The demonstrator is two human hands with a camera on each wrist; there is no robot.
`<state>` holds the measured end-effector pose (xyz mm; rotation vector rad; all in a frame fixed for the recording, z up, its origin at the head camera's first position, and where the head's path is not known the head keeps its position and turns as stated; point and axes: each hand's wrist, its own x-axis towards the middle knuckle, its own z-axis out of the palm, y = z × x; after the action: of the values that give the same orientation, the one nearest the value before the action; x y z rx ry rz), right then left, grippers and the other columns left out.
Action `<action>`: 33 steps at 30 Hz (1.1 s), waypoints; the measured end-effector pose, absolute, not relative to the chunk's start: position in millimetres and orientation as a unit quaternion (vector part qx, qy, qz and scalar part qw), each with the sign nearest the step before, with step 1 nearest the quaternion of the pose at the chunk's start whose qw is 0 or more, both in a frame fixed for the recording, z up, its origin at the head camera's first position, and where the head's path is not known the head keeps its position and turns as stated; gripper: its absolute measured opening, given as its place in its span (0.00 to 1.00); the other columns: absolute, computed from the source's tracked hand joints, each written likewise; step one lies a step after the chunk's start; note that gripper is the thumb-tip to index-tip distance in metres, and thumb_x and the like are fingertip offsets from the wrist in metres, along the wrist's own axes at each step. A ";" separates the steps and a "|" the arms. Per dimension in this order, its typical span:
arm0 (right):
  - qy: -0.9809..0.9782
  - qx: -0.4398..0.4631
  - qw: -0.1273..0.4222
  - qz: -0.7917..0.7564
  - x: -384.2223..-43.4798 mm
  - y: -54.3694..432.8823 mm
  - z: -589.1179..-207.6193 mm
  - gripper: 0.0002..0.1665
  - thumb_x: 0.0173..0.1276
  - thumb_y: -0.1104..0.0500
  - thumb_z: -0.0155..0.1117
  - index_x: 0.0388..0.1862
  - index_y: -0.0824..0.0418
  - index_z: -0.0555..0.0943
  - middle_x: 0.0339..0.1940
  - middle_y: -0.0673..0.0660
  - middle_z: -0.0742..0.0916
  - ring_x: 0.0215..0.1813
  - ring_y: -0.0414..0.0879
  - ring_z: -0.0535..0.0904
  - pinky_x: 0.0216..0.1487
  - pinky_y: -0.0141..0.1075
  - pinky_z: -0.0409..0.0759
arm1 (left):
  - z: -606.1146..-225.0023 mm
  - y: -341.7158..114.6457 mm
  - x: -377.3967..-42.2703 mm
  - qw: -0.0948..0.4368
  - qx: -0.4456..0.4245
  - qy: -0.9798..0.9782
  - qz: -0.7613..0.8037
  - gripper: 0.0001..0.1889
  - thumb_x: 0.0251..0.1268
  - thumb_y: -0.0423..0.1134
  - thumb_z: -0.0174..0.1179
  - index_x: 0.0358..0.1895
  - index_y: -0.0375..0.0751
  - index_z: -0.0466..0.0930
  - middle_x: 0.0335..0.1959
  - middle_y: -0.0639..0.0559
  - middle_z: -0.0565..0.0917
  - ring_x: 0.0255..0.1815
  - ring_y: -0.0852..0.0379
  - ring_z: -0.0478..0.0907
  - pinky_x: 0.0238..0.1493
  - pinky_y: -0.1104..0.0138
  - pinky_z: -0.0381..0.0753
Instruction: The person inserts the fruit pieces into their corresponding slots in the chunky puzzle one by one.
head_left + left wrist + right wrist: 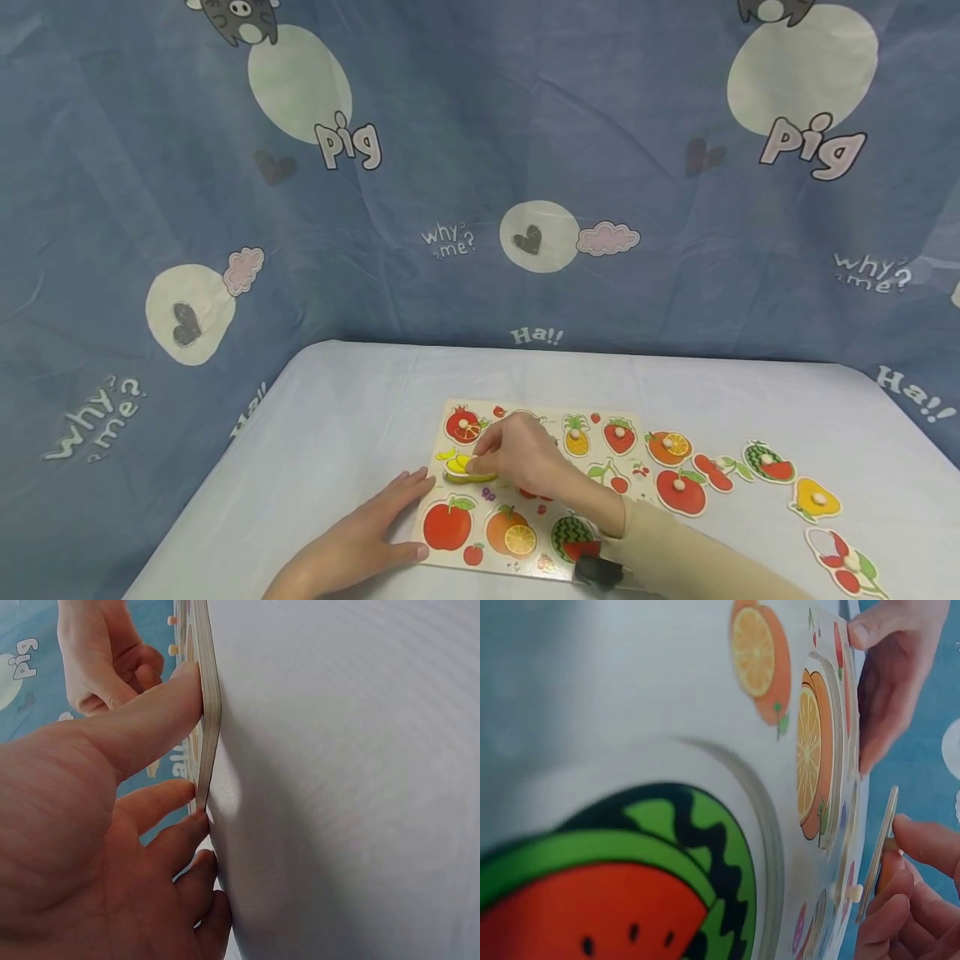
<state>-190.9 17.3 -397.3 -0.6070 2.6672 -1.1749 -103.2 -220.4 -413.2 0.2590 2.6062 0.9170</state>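
Observation:
My right hand (522,454) pinches a banana puzzle piece (459,464) over the left part of a wooden fruit board (480,408). In the right wrist view, that piece (878,851) appears edge-on, tilted, with the thumb and fingertips at a small knob on its back. My left hand (369,527) steadies the board's left edge, its fingers extended. From the left wrist view, the thumb lies against the board's edge (211,690) and the other fingertips touch lower along it. Pomegranate (462,425), pineapple (576,435) and strawberry (619,435) pieces with knobs sit in the board's top row.
Loose knobbed pieces lie right of the board: an orange (669,447), a tomato-like red fruit (681,492), a cherry (722,472), a watermelon (769,462), a yellow pear-shaped piece (815,498) and a red-fruit piece (846,560). A patterned blue cloth (450,167) hangs behind the white table (360,392).

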 end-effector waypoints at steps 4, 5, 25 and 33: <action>0.897 -0.209 0.076 -0.383 -191.5 15.0 -398.3 0.09 0.55 0.52 0.79 0.22 0.48 0.85 0.22 0.40 0.82 0.29 0.41 0.74 0.28 0.34 0.74 | -412.5 -220.1 -102.8 0.179 0.091 0.924 0.326 0.44 0.51 0.56 0.72 0.73 0.54 0.65 0.76 0.50 0.61 0.76 0.41 0.53 0.66 0.36 0.59; 0.897 -0.212 0.073 -0.381 -191.9 14.6 -398.7 0.09 0.54 0.52 0.79 0.22 0.49 0.85 0.22 0.40 0.82 0.28 0.40 0.74 0.28 0.34 0.74 | -412.4 -220.2 -102.7 0.179 0.092 0.923 0.328 0.44 0.51 0.56 0.72 0.73 0.54 0.65 0.76 0.50 0.61 0.76 0.41 0.53 0.66 0.36 0.59; 0.898 -0.232 0.091 -0.362 -195.3 10.0 -402.7 0.10 0.53 0.53 0.79 0.18 0.50 0.85 0.17 0.41 0.82 0.26 0.39 0.76 0.23 0.34 0.73 | -413.5 -218.5 -103.4 0.188 0.082 0.920 0.335 0.44 0.51 0.56 0.72 0.74 0.52 0.65 0.76 0.50 0.61 0.76 0.41 0.52 0.65 0.35 0.59; 0.897 -0.244 0.091 -0.358 -196.8 9.3 -403.5 0.10 0.53 0.53 0.79 0.18 0.50 0.86 0.16 0.40 0.82 0.27 0.38 0.76 0.25 0.33 0.73 | -414.1 -219.0 -102.8 0.184 0.083 0.921 0.333 0.44 0.51 0.56 0.72 0.74 0.53 0.65 0.76 0.51 0.61 0.76 0.41 0.53 0.65 0.35 0.59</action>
<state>-196.8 9.3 -403.5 -0.7243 2.6641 -1.0630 -102.8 -219.0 -414.1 0.2343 2.5975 0.9383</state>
